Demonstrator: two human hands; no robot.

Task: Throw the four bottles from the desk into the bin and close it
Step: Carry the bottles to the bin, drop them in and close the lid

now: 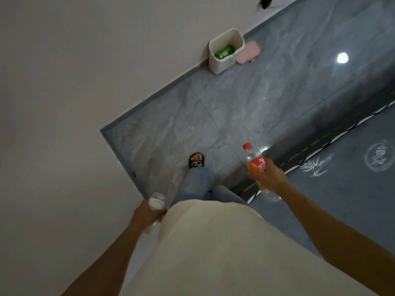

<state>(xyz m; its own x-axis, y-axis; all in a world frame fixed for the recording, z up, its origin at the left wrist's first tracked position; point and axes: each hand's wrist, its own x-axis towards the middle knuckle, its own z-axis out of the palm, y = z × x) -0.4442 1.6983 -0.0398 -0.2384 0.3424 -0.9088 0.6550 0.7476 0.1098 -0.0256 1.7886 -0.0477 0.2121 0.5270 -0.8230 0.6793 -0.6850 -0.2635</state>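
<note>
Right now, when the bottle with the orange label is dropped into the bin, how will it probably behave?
The orange-label bottle in the right hand looks clear and empty above the label, so it is probably light and may bounce. Its round body would likely roll if it misses the white bin. A green bottle already lies inside, so it may land on that.

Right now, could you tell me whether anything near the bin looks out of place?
The pink lid lies flat on the floor beside the open white bin, not on it. Nothing looks spilled.
</note>
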